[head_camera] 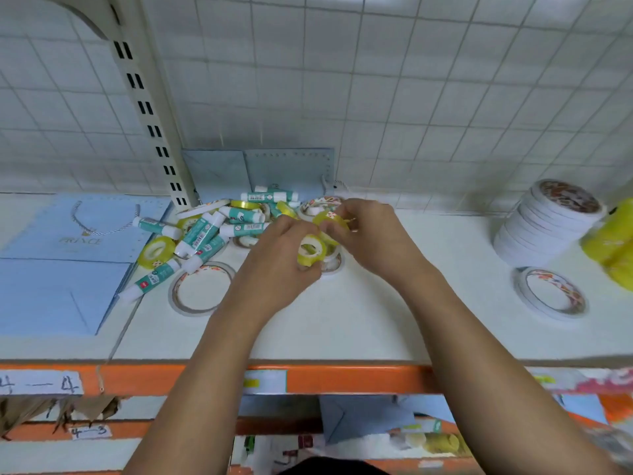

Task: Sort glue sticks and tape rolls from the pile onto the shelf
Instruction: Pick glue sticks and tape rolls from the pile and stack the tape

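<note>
Just beside pile [219, 228], hands [281, 269] [373, 234] pinch yellow tape rolls [311, 250] [330, 221].

Flat blue bag [51, 217] (rope-handled)

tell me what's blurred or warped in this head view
Head view: the right hand and its farther yellow tape roll are smeared by motion; the left hand and nearer yellow tape roll read slightly sharper; wall tiles bow from the wide-angle lens; lighting is flat, shadows faint, no strong glare.
</note>
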The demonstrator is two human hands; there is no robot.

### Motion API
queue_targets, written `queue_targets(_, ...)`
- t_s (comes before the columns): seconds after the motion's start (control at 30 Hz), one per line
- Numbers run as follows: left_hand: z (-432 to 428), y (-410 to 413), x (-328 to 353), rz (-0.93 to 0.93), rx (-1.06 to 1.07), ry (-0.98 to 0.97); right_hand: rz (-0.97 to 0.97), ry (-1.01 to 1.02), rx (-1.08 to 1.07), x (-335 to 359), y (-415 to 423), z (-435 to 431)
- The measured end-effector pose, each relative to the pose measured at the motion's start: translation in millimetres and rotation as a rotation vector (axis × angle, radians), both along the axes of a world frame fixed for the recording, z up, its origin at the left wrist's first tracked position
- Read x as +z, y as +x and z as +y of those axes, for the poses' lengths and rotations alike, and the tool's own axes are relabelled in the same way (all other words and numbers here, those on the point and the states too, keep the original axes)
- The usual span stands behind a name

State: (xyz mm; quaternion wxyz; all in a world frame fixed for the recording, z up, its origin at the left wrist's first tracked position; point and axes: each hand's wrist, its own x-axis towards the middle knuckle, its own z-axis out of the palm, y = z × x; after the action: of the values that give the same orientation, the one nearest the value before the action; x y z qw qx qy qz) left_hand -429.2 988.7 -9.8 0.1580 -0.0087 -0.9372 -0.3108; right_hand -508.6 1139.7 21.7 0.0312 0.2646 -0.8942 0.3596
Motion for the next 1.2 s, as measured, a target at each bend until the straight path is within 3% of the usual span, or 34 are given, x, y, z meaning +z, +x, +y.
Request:
queue_targets(0.2,25,6,-8,0.000,-0.124,-0.045,-0.004,-0.067,-0.088,-13,34,30)
queue_targets(0.53,92,2,-6,-0.013,-0.358,-0.022,-0.172,-0.180,-0.281,-21,66,113)
queue_targets(0.73,155,-12,-2,0.021,-0.427,-0.022,0.051,0.089,-0.330,-16,71,188)
queue_targets(1.2,377,-42,-1,0.019,-0.469,0.012,0.052,0.211,-0.373,-17,52,420)
